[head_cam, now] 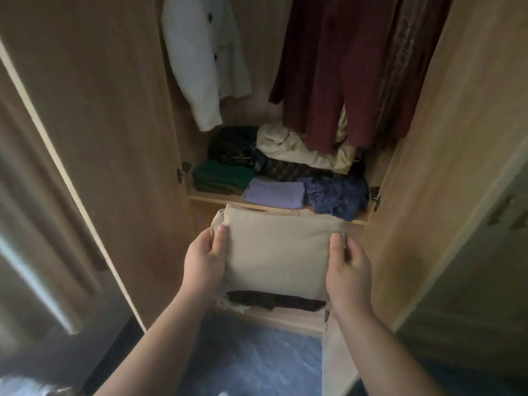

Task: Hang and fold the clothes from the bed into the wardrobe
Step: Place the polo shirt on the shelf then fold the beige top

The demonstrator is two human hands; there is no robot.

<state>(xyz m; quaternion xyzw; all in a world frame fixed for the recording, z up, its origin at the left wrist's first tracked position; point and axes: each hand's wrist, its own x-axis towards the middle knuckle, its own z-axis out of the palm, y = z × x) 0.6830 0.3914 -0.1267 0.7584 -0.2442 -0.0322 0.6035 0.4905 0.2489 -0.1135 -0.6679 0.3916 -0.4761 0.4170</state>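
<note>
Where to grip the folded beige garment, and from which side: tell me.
Take the folded beige garment by its left and right edges, a hand from each side, thumbs on top, as the left hand and right hand hold it. It is flat and soft; two-sided support likely keeps the folds from sagging.

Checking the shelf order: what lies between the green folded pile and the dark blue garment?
In the head view, a folded lilac cloth lies between the green folded pile and the dark blue garment.
</note>
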